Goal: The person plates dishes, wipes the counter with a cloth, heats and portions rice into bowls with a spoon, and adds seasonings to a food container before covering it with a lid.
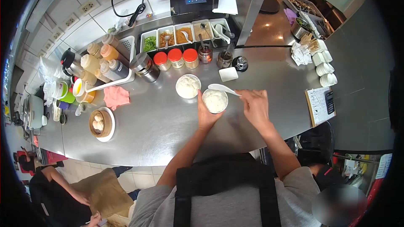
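Observation:
My left hand (206, 115) is wrapped round the side of a small bowl of white rice (215, 102). Gripped by its handle in my right hand (255, 105) is a white spoon (222, 88), its head over the far rim of that bowl. Whether the spoon touches the rice I cannot tell. A second bowl of rice (188, 86) stands on the steel counter just beyond my left hand. Behind the bowls sits a small white dish (228, 74).
Red-lidded jars (176, 56) and topping trays (184, 35) line the back. Sauce bottles (110, 53), a pink cloth (116, 97) and a bamboo steamer (100, 123) with buns are left. A clipboard (317, 106) and stacked cups (324, 68) are right. Another person (59, 193) is at lower left.

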### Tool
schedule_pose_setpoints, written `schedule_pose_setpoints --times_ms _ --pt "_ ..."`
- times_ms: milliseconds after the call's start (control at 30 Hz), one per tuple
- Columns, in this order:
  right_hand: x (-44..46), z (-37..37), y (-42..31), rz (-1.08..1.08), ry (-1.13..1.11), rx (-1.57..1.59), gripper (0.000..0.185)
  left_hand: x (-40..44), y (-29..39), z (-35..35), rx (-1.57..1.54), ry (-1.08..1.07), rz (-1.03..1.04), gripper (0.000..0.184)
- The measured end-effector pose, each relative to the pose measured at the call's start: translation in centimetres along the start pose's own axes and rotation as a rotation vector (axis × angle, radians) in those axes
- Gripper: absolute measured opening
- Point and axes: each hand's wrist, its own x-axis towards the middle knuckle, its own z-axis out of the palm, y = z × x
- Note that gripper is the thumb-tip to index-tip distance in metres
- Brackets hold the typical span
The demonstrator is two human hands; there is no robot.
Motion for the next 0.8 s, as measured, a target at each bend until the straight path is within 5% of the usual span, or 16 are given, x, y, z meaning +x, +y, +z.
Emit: schedule_pose_setpoints --times_ms 167,367,500,700,800 --pt "-1.1 2.4 0.4 -0.035 -0.026 0.019 0.023 0.2 -0.2 -0.2 0.041 -0.016 0.009 0.136" --pt "-0.6 2.3 2.0 0.228 -0.052 -0.01 0.032 -0.8 -0.1 -0.3 0.07 -0.004 -0.02 0.131" --pt "-5.7 7.6 1.8 0.038 -0.023 -0.065 0.023 -0.8 -0.8 -0.4 0.088 -0.009 -0.021 0.127" --pt "-0.6 1.3 0.4 -0.004 -0.107 -0.043 0.027 -0.3 -0.6 -1.1 0.097 -0.098 -0.028 0.126" --pt "1.7 1.9 0.5 -0.207 -0.138 -0.177 0.023 -0.3 -0.5 -1.2 0.039 -0.121 -0.05 0.127"
